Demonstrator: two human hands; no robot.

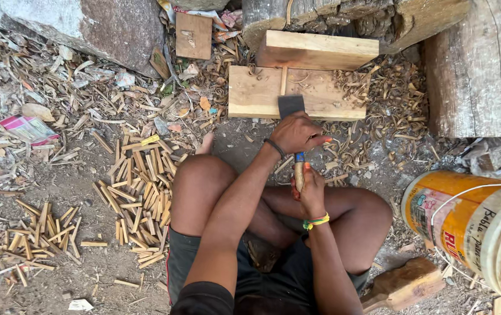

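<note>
I sit cross-legged on the ground. My left hand (298,133) rests on top of a dark flat blade (291,104) that stands against a thin wooden strip (284,80) on a pale wooden block (326,99). My right hand (310,188) grips the tool's wooden handle (299,174) just below the left hand. A second, thicker block (316,50) lies behind the first.
A heap of short split wooden sticks (137,192) lies left of my knee, a smaller heap (34,239) farther left. Curled shavings (390,105) cover the ground. A yellow bucket (466,227) lies at right, logs (478,64) at the back, a wooden mallet-like piece (405,283) by my right thigh.
</note>
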